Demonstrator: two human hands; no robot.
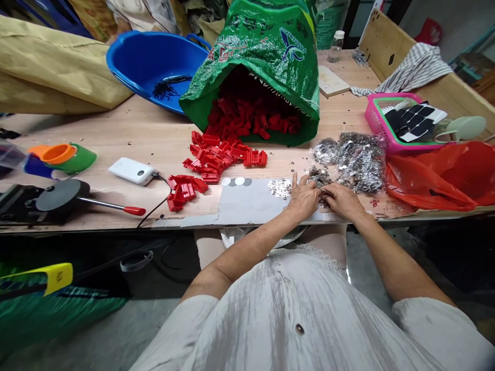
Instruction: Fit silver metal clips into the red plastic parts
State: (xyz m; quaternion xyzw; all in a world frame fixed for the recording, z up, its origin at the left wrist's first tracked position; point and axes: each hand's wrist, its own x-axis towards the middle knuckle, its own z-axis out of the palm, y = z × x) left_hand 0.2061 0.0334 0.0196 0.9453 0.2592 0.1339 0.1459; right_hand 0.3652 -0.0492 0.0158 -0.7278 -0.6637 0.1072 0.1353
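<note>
My left hand and my right hand meet at a pile of small dark metal pieces near the table's front edge. The fingertips of both come together in a pinch; whatever is between them is too small and hidden to make out. One finger of my left hand points up and away from the pinch. Left of that hand, small shiny silver pieces lie heaped on a grey sheet. A clear plastic bag of metal pieces lies just beyond my right hand.
Red plastic parts spill from a green woven sack. Behind stands a blue basin. At left are a white power bank with a cable and a lever tool. A pink basket and red plastic bag sit right.
</note>
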